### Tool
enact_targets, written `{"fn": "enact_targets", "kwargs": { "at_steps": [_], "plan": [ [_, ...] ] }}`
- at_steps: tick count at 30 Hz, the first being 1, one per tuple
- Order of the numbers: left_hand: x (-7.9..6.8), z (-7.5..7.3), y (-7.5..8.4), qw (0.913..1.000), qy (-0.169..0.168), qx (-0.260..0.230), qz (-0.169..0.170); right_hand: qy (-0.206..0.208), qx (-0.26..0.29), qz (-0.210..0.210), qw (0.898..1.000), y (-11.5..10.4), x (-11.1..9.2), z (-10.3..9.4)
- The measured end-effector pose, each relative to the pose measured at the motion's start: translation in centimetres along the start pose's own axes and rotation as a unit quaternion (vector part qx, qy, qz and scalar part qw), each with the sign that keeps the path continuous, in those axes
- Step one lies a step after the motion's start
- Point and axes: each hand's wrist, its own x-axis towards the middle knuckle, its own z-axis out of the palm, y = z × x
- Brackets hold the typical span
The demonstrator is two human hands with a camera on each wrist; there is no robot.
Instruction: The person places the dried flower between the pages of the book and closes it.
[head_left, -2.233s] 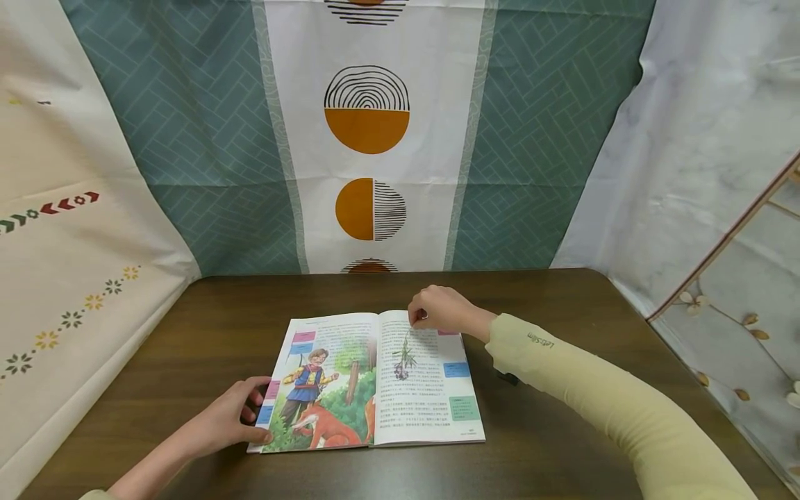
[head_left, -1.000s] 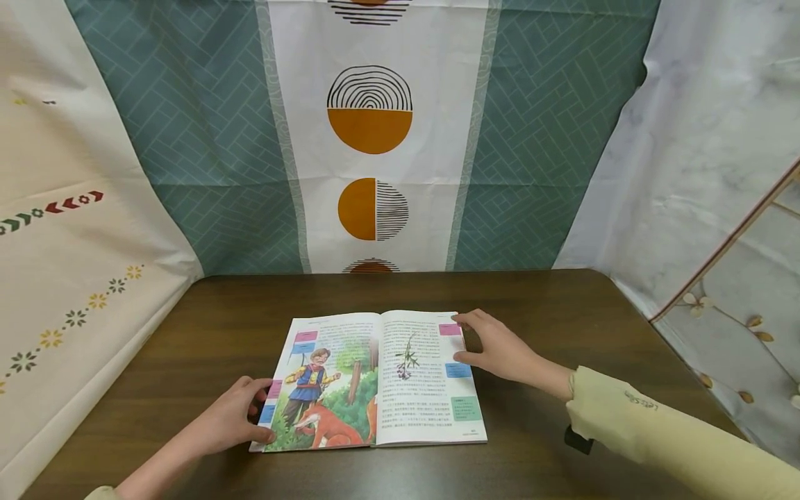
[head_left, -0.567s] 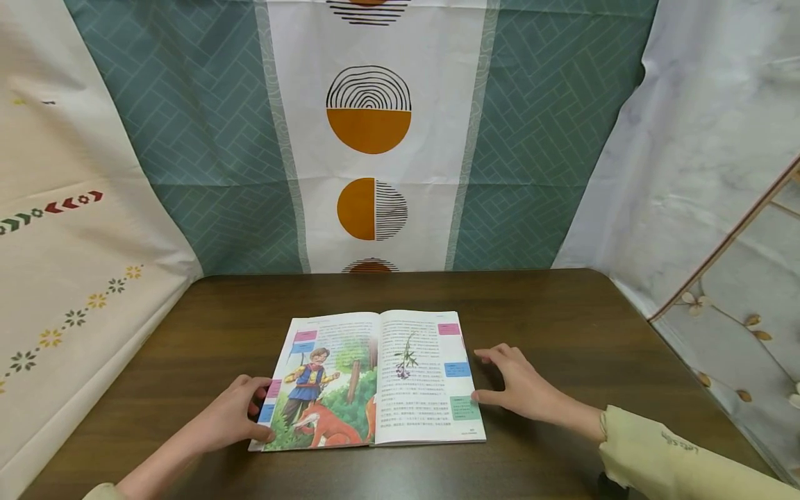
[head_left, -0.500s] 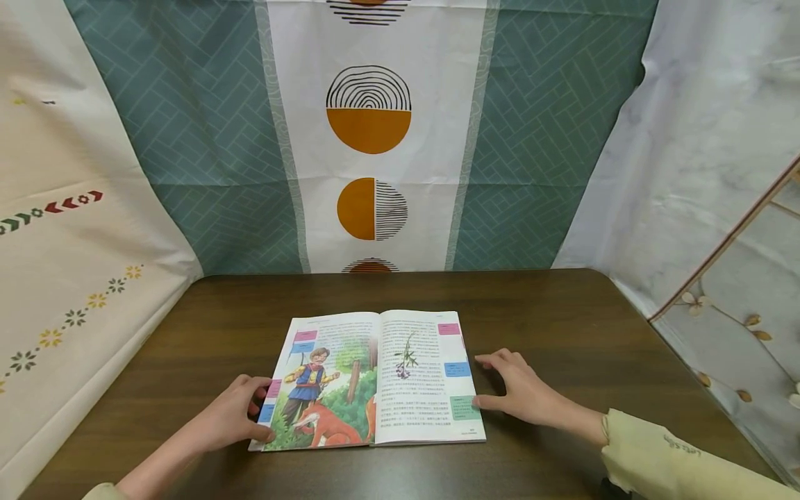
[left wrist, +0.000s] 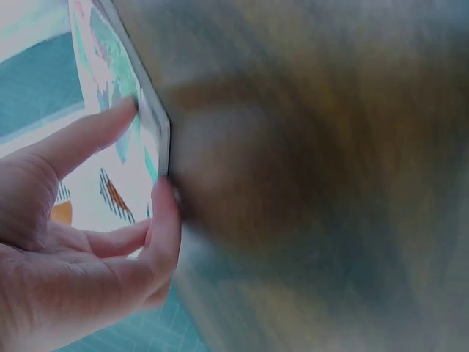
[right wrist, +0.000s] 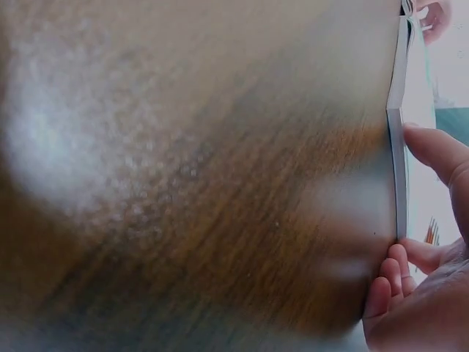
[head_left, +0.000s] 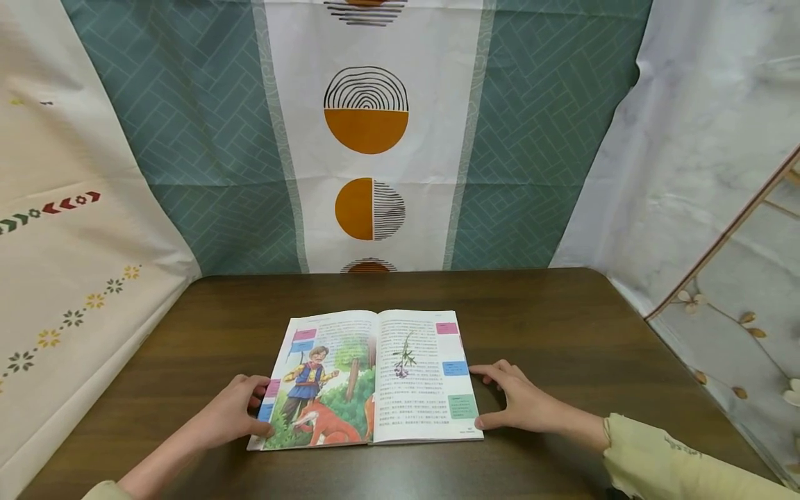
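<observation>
An open picture book (head_left: 421, 413) lies flat on the dark wooden table. On its right page rests a thin flower sprig (head_left: 405, 359) with green leaves and small purple blooms. My left hand (head_left: 228, 413) holds the lower left edge, thumb over the illustrated page and fingers curled at the side. In the left wrist view, the fingertips (left wrist: 165, 192) meet the book's edge. My right hand (head_left: 519, 401) is at the right edge, its thumb by the lower corner and forefinger higher up. The right wrist view shows this thumb (right wrist: 432, 147) right at the page edge.
The brown table (head_left: 556, 326) extends around the book to a rounded back edge. Behind it hangs a green and white patterned cloth (head_left: 531, 139), with a cream cloth (head_left: 81, 278) on the left and a marbled one (head_left: 700, 173) on the right.
My right hand has left the sprig's stem at the top of the right page, drawn back right and come down along the book's right edge. The left hand keeps its place.
</observation>
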Motion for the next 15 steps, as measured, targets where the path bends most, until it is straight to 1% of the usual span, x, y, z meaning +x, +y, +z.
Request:
{"fn": "enact_targets", "kwargs": {
  "at_steps": [3,7,12,15],
  "plan": [
    [0.1,0.5,0.2,0.9991,0.025,0.033,-0.001,-0.011,0.009,0.001,1.0,0.0,0.0,-0.1],
    [0.7,0.9,0.8,0.997,0.042,0.061,-0.02,-0.016,0.014,0.003,1.0,-0.2,0.0,-0.1],
    [1.5,1.1,1.6,0.9962,0.057,0.061,-0.024,-0.018,0.02,0.009,1.0,-0.2,0.0,-0.1],
    [1.9,1.0,1.9,0.9965,0.059,0.052,-0.028,-0.017,0.022,0.012,1.0,-0.3,0.1,-0.2]
  ]
}}
